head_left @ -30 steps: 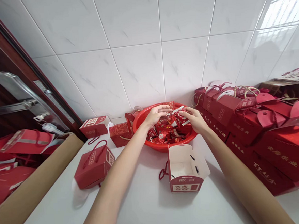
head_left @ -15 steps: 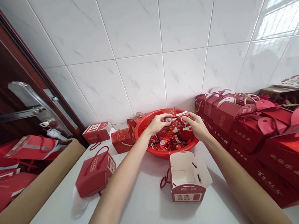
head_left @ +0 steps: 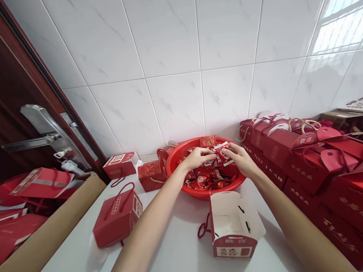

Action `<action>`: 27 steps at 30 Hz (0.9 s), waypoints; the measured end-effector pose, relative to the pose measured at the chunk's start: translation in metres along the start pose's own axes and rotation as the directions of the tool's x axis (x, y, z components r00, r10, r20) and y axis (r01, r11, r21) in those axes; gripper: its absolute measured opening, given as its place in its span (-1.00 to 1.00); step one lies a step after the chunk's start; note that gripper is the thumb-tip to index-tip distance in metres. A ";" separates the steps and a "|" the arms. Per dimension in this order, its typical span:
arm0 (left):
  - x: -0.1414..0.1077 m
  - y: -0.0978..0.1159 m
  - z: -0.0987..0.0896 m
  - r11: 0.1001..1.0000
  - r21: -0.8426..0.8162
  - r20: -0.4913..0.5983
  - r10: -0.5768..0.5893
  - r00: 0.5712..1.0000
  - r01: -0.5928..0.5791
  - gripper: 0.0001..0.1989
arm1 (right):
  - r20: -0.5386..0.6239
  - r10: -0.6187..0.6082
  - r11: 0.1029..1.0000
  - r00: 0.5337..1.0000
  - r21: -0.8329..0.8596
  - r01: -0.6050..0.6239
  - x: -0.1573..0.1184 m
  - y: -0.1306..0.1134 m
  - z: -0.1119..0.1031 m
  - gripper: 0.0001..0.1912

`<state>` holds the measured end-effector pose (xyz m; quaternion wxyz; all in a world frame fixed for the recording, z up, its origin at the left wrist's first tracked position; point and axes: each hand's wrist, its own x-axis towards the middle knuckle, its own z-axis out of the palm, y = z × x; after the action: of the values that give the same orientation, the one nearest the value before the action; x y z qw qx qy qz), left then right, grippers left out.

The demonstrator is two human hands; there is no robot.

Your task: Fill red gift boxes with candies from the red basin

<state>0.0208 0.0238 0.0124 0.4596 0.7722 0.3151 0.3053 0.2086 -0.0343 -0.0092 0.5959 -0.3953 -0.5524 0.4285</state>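
Both hands are over a red plastic basket [head_left: 191,192] filled with small red wrapped candies [head_left: 201,182]. My right hand [head_left: 239,159] pinches a red-and-white candy packet [head_left: 222,154] between thumb and fingers. My left hand [head_left: 198,157] is closed at the left end of that packet, its fingertips touching it. The fingertips partly cover the packet, and more packets lie just below. Between my forearms, in front of the basket, a red gift box [head_left: 233,251] stands open, with its white inside showing and a dark red cord loop [head_left: 203,229] at its left.
Closed red boxes [head_left: 117,219] stand on the white table [head_left: 174,252] at left. Stacked red boxes [head_left: 311,172] line the right side. A cardboard carton [head_left: 51,224] with red boxes sits by the door handle [head_left: 41,139]. A tiled wall [head_left: 176,107] rises behind.
My left fingers have moved right, onto the packet in my right hand; the round-labelled candy they held up is no longer visible in them. The view has tilted up slightly.
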 end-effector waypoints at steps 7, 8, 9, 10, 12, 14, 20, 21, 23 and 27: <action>0.004 -0.001 -0.002 0.999 0.017 -0.077 -0.037 0.996 0.039 -0.82 | -0.025 -0.016 1.000 1.000 0.013 0.017 0.002 0.003 0.000 -0.62; 0.005 -0.001 -0.002 0.999 0.013 -0.074 -0.041 0.996 0.042 -0.82 | -0.029 -0.018 1.000 0.999 0.020 0.018 0.002 0.003 0.000 -0.62; 0.005 -0.002 -0.001 0.999 0.007 -0.070 -0.042 0.997 0.042 -0.82 | -0.032 -0.020 0.999 0.999 0.029 0.021 0.002 0.004 0.000 -0.62; 0.006 -0.002 -0.001 0.999 0.004 -0.065 -0.042 0.997 0.042 -0.81 | -0.033 -0.021 0.999 0.999 0.038 0.023 0.002 0.004 0.000 -0.62; 0.006 -0.003 -0.001 0.999 0.001 -0.075 -0.033 0.997 0.033 -0.79 | -0.031 -0.020 0.998 0.999 0.054 0.021 0.002 0.003 0.000 -0.62; 0.007 -0.003 -0.001 1.000 0.001 -0.109 -0.016 0.994 0.016 -0.79 | -0.031 -0.006 0.998 1.000 0.069 0.008 0.002 0.002 0.000 -0.61; 0.008 -0.005 -0.004 0.999 0.031 -0.206 -0.030 0.978 0.037 -0.83 | -0.058 0.019 0.995 0.998 0.096 -0.014 0.001 0.000 0.001 -0.57; 0.008 -0.005 -0.004 0.998 0.042 -0.203 -0.046 0.978 0.055 -0.82 | -0.064 0.020 0.995 0.998 0.094 -0.013 0.001 0.000 0.001 -0.57; 0.009 -0.007 -0.004 0.992 0.091 -0.188 -0.071 0.980 0.090 -0.81 | -0.068 0.017 0.996 0.998 0.086 -0.011 0.001 0.000 0.001 -0.56; 0.009 -0.010 -0.003 0.956 0.265 -0.150 -0.089 0.985 0.126 -0.83 | -0.070 0.014 0.998 0.997 0.057 -0.010 0.001 0.000 0.000 -0.54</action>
<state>0.0215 0.0362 0.0059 0.3419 0.7873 0.4265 0.2853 0.2088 -0.0333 -0.0088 0.6234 -0.3964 -0.5162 0.4333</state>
